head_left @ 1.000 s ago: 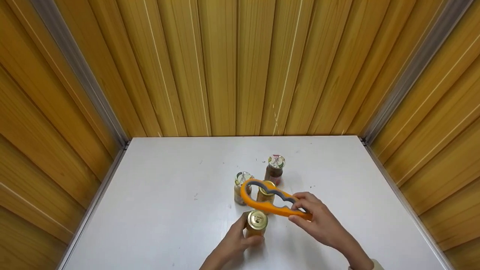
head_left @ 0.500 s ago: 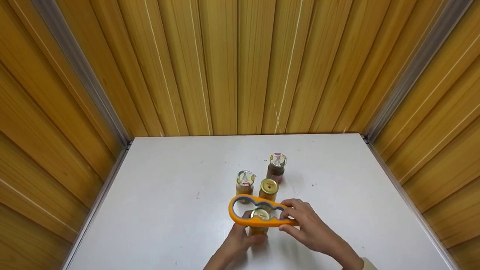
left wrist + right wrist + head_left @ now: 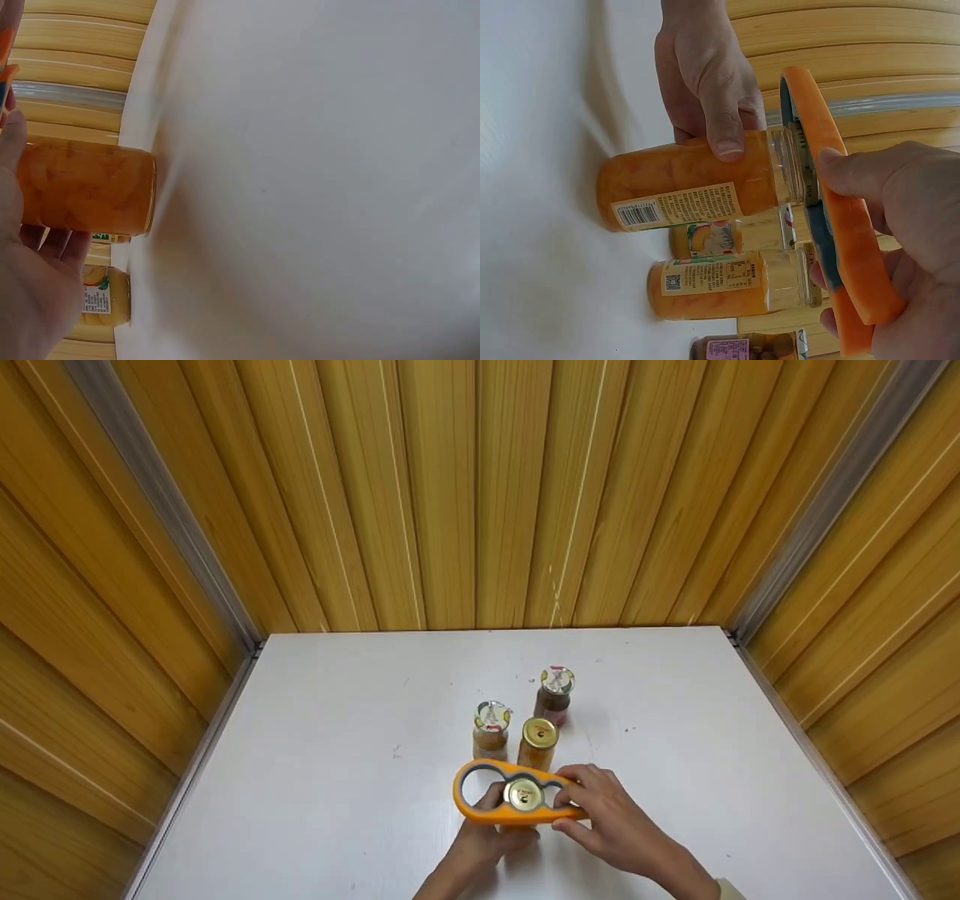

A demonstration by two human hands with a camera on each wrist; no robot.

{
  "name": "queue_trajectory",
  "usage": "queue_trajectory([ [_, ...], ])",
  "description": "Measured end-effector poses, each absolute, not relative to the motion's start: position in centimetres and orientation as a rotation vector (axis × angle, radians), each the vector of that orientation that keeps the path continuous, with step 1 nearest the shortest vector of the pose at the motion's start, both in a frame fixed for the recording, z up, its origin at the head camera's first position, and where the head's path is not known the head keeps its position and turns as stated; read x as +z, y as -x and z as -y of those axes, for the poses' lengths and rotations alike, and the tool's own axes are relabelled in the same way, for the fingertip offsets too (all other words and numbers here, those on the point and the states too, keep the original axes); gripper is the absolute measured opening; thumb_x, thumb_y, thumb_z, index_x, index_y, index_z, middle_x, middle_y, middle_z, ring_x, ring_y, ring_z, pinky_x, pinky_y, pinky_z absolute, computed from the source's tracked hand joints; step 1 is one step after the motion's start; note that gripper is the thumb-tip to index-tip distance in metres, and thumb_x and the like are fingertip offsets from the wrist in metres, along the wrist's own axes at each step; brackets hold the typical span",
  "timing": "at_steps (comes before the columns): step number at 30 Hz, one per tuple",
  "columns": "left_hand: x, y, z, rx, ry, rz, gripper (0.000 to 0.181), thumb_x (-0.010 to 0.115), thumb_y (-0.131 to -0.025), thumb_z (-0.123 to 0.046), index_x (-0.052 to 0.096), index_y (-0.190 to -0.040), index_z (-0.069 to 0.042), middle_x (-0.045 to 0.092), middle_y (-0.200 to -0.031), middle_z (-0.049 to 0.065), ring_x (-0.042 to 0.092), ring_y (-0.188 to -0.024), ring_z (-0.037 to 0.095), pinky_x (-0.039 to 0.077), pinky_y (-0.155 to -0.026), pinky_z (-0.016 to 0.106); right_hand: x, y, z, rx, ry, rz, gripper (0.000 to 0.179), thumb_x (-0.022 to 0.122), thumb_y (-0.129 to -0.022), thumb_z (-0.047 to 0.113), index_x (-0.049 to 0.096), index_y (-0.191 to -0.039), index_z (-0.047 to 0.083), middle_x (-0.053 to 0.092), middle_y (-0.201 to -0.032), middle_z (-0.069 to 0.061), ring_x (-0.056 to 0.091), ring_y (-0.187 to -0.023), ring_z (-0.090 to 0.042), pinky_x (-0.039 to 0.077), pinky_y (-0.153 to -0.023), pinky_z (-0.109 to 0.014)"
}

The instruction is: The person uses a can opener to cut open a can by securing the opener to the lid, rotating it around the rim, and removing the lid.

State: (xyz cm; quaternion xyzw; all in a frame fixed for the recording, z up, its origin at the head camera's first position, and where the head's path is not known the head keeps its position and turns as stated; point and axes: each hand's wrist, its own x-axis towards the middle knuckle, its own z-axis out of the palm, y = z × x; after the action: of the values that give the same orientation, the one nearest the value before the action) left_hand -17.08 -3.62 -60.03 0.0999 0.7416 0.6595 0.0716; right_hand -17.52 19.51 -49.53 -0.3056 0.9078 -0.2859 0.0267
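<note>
I see the left hand [image 3: 480, 840] wrapped round the front jar [image 3: 682, 176], near the table [image 3: 337, 765]'s close edge; the right hand [image 3: 611, 825] pinches the orange opener [image 3: 847, 217]'s end. Full glass—likely weighty, rigid, slick, breakable; I'd hold the body. Since half a second ago, the opener has lowered, centring the lid [image 3: 523, 794]—whether it bites, I can't tell.

You hold upright a glass jar [image 3: 697, 176] of orange contents, gold lid [image 3: 523, 793] on; your orange, grey-lined opener [image 3: 853, 232] sits around that lid.
</note>
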Motion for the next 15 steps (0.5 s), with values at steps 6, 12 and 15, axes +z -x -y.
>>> queue_trajectory([
  [6, -60.29, 16.81, 3.24, 2.027, -0.265, -2.222, 0.06, 0.09, -0.082, -0.022, 0.058, -0.133, -0.025, 0.062, -0.132, -0.012, 0.052, -0.131, 0.015, 0.031, -0.119, 0.054, -49.5, 17.81, -19.34, -0.795, 1.069, -2.869, 0.03, 0.083, -0.089, 0.03, 0.061, -0.108, 0.023, 0.059, -0.126, 0.006, 0.055, -0.109, -0.012, 0.052, -0.092, -0.042],
  [12, -60.19, 16.78, 3.2, 1.993, -0.251, -2.24, 0.059, 0.089, -0.083, -0.021, 0.057, -0.134, -0.026, 0.061, -0.133, -0.013, 0.051, -0.132, 0.014, 0.03, -0.12, 0.054, -49.46, 18.0, -19.22, -0.723, 1.12, -2.883, 0.061, 0.083, -0.087, 0.029, 0.055, -0.138, 0.015, 0.06, -0.13, 0.006, 0.059, -0.112, -0.009, 0.056, -0.094, -0.041],
  [15, -60.16, 16.7, 3.2, 1.982, -0.261, -2.238, 0.06, 0.088, -0.084, -0.022, 0.056, -0.135, -0.024, 0.059, -0.135, -0.012, 0.049, -0.134, 0.016, 0.028, -0.12, 0.057, -49.55, 17.9, -19.12, -0.633, 1.135, -2.914, 0.065, 0.08, -0.087, 0.032, 0.055, -0.144, 0.011, 0.06, -0.133, 0.004, 0.059, -0.114, -0.011, 0.055, -0.096, -0.045],
])
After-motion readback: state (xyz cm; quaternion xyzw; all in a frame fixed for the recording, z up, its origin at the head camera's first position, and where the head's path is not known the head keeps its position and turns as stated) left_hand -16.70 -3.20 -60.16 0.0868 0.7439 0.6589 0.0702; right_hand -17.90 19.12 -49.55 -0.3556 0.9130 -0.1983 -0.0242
